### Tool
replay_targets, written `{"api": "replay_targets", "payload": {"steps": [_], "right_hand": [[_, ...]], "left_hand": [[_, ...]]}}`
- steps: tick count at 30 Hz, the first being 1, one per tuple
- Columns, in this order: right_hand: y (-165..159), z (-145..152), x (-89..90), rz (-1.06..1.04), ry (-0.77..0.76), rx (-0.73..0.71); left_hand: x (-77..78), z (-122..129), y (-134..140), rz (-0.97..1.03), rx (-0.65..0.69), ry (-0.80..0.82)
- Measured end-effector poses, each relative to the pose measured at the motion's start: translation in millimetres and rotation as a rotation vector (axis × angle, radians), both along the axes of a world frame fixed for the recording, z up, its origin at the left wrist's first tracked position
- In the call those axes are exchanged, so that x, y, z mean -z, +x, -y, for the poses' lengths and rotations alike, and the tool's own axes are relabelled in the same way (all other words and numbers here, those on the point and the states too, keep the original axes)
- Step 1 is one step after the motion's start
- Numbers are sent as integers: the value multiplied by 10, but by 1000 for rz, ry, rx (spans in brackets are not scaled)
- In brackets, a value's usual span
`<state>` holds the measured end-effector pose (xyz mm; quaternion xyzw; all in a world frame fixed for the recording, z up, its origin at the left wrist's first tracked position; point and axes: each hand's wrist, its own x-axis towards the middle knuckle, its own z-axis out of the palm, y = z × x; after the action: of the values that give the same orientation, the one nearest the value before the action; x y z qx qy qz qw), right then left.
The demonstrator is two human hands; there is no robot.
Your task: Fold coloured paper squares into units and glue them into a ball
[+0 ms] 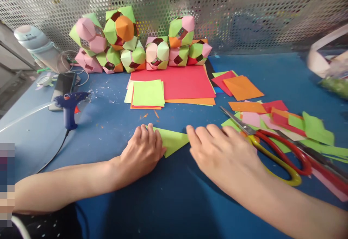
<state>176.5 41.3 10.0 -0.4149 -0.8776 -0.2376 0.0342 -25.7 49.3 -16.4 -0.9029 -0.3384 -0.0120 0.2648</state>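
Note:
A light green sheet of paper (174, 140), folded into a triangle, lies on the blue table in front of me. My left hand (144, 146) rests on its left part, fingers curled together over the paper and thumb along the lower side. At the triangle's right corner is my right hand (217, 146), its fingers bent and closed on that tip; its thumb is hidden. Right beside this hand lie large scissors (247, 128) with one red and one yellow handle. Beyond the paper is a small stack of square sheets (148, 93), light green on top.
Stacked folded-paper shapes (157, 54) stand along the perforated metal panel (233, 10). Red sheets (185, 83) lie before them. At left are a blue glue gun (70, 110), a phone (63, 85) and a bottle (40, 46). Paper scraps (317, 128) spread at right, near orange squares (243, 87).

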Motion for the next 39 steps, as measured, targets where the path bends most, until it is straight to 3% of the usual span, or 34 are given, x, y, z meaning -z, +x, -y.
{"api": "replay_targets", "payload": {"steps": [4,10,14,19,27,33,36,39], "right_hand": [[-123,-37,149,-71,-54,-163],[-119,16,326,-11,-30,-205],[-97,49,342,-10,-47,-220],[-103,-17,293,-100,-83,-230],[-35,-246,105,-310,-257,-229],[25,-351,140,-394,-263,-188],[48,-381,98,-576,-340,-114],[59,-389,57,-891,-469,25]], "left_hand": [[-49,-26,8,-3,30,-40],[-12,-99,-29,21,238,-201],[45,-89,-41,6,153,-108],[27,-116,-40,122,130,-61],[-199,-295,-102,390,139,-410],[-175,-270,-101,410,206,-457],[-157,-279,-104,479,188,-507],[-164,-318,-100,720,75,-587]]}}
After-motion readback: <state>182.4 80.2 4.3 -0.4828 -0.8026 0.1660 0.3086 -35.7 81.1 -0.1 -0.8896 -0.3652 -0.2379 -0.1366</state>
